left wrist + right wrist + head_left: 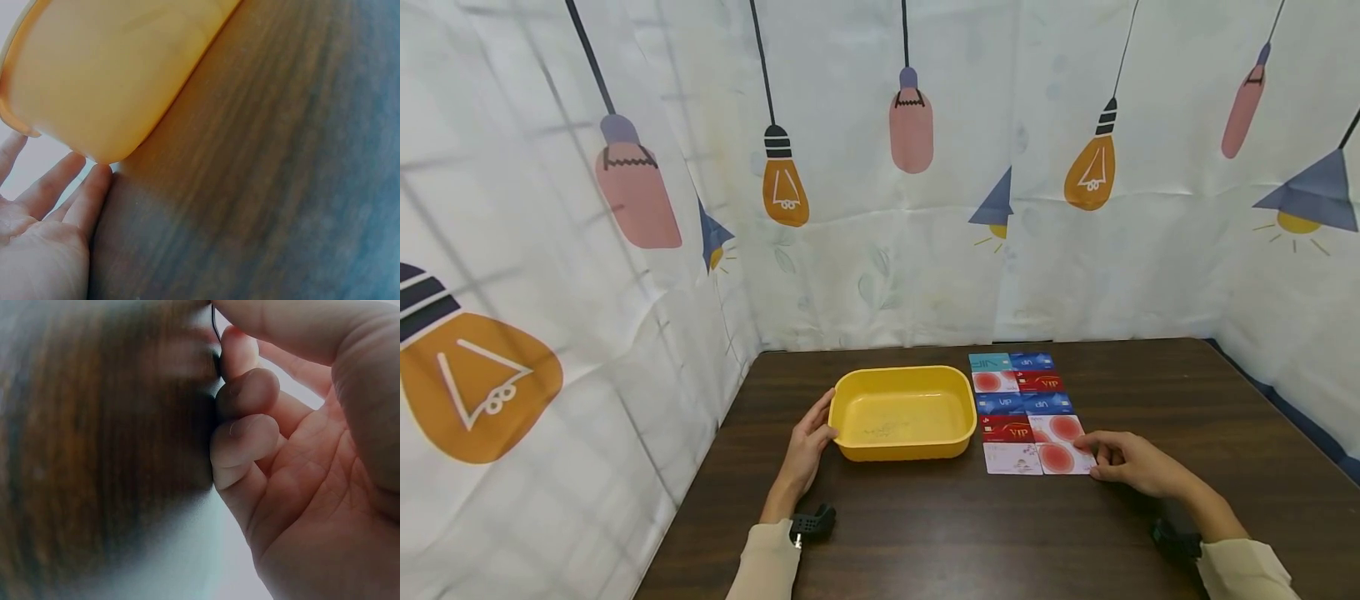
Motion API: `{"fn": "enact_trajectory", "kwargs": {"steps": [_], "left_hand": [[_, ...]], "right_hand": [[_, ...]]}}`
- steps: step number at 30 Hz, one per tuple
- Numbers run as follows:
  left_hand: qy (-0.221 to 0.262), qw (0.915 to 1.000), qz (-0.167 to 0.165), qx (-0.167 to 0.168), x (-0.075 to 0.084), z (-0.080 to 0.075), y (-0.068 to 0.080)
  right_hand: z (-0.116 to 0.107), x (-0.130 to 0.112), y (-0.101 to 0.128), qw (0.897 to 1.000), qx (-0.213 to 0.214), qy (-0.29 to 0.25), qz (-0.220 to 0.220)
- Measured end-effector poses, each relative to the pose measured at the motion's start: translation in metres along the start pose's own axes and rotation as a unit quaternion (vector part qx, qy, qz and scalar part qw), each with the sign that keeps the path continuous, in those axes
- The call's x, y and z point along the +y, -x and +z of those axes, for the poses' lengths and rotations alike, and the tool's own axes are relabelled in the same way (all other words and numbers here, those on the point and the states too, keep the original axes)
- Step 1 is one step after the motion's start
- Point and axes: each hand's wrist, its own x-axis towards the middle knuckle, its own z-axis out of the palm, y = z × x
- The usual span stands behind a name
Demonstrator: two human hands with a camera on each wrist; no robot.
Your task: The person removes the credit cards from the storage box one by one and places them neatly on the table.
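A shallow yellow plastic tub (901, 413) with rounded corners sits on the dark brown wooden table (925, 533), a little left of the middle. The left hand (807, 442) lies against the tub's left end with its fingers straight and slightly spread; in the left wrist view the fingertips (94, 181) touch the tub's lower corner (106, 81) where it meets the table, and none of them curl round it.

Just to the right of the tub, a set of flat plastic cards (1026, 410) lies face up in two columns and five rows — teal, blue, red with gold "VIP" lettering, and white with red circles — each card touching or nearly touching its neighbours. The right hand (1131, 462) rests on the table at the near right corner of this grid. Its fingers are curled under, knuckles towards the table, and the index finger and thumb meet at the right edge of the nearest white card with a red circle (1063, 457). The right wrist view shows the curled fingers (247, 422) close together, with a thin dark edge caught between thumb and forefinger at the top of the frame — it appears to be that card's edge, though the picture is too blurred to be certain.

Both forearms wear pale cream sleeves (767, 567), and a small black device (812, 523) is strapped at each wrist. Behind the table hangs a white curtain printed with orange, pink and blue light bulbs (880, 167).
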Motion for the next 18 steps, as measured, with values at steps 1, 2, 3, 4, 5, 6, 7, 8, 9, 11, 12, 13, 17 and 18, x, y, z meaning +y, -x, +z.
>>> {"fn": "enact_trajectory", "kwargs": {"steps": [1,2,3,4,5,6,7,8,9,11,12,13,17,18], "left_hand": [[0.000,1.0000,0.000,-0.001,0.000,0.000,0.000],[0.000,1.0000,0.001,-0.002,0.000,0.000,0.000],[-0.001,1.0000,0.003,-0.003,0.000,0.000,-0.001],[-0.001,1.0000,0.004,-0.003,0.000,-0.001,-0.001],[-0.001,1.0000,0.005,-0.002,0.000,-0.001,-0.001],[-0.001,1.0000,0.006,-0.001,-0.001,0.000,-0.001],[-0.002,1.0000,0.008,0.000,-0.001,0.000,-0.002],[-0.001,0.9999,0.011,0.002,-0.001,0.000,-0.002],[-0.003,0.9999,0.013,0.005,-0.001,0.001,-0.002],[-0.012,0.9996,0.021,0.010,0.000,0.002,-0.004],[-0.024,0.9992,0.027,0.015,0.000,0.002,-0.005],[-0.040,0.9985,0.032,0.021,0.002,0.003,-0.006],[-0.150,0.9858,0.045,0.061,0.015,0.000,-0.010],[-0.188,0.9785,0.043,0.073,0.020,-0.003,-0.012]], "right_hand": [[0.000,0.000,0.000,1.000,0.000,-0.002,-0.002],[0.000,0.000,0.000,1.000,-0.001,-0.005,-0.006],[0.000,0.000,0.000,1.000,0.000,-0.009,-0.009],[-0.001,-0.001,0.000,1.000,0.001,-0.014,-0.010],[-0.002,-0.002,0.001,1.000,0.003,-0.021,-0.012],[-0.002,-0.003,0.001,1.000,0.006,-0.026,-0.016],[-0.004,-0.004,0.001,0.999,0.011,-0.030,-0.016],[-0.005,-0.006,0.001,0.999,0.022,-0.032,-0.016],[-0.006,-0.008,0.000,0.999,0.035,-0.031,-0.013],[-0.009,-0.011,-0.001,0.997,0.069,-0.023,-0.003],[-0.010,-0.013,-0.002,0.996,0.088,-0.014,0.005],[-0.013,-0.015,-0.003,0.994,0.107,-0.001,0.015],[-0.027,-0.022,-0.011,0.982,0.167,0.077,0.043],[-0.032,-0.023,-0.014,0.978,0.178,0.098,0.045]]}}
